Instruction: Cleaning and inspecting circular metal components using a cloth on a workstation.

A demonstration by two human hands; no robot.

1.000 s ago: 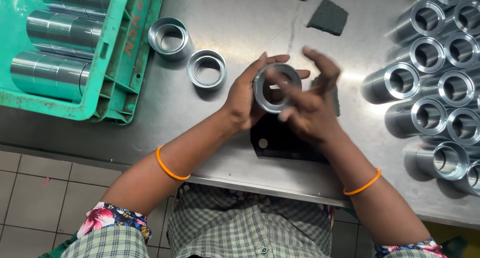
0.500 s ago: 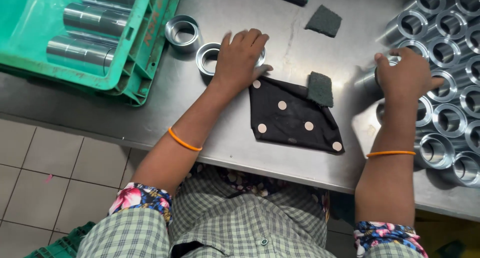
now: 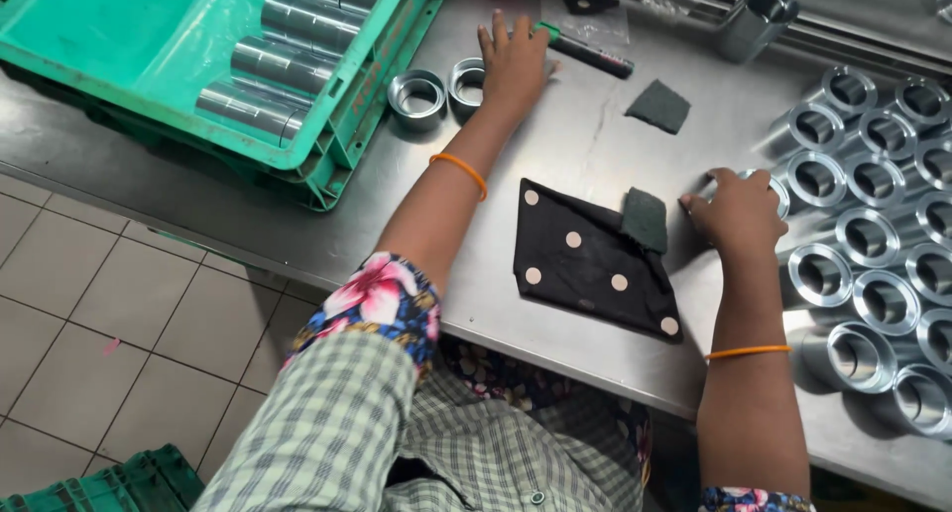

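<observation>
Surface: a brushed stainless-steel surface [image 3: 595,145] is seen from above, scuffed and dull, its front edge running diagonally across the view.
Floor: pale square tiles [image 3: 119,304] with dark grout are shown below the surface edge; the corner of a green crate on the floor [image 3: 129,482] is caught at the bottom left.
Left hand: the left hand [image 3: 514,61] is laid flat with fingers spread, resting on one short metal ring [image 3: 466,81]; a second ring [image 3: 416,98] is set just beside it.
Right hand: the right hand [image 3: 736,213] is curled around a metal sleeve [image 3: 769,187] at the near edge of the sleeve rows; how firmly it is gripped cannot be told.
Sleeve rows: many machined metal sleeves [image 3: 873,244] are stood on end in close rows at the right.
Crate: a green plastic crate [image 3: 149,66] is placed at the left, with long metal cylinders [image 3: 278,66] laid inside.
Cloth: a black cloth with pale dots [image 3: 590,264] is spread between the arms, a grey abrasive pad [image 3: 646,218] lying on its corner.
Further items: a second grey pad [image 3: 658,106] and a dark marker pen [image 3: 585,51] are left farther back.
Wrists: an orange band is worn on each.
</observation>
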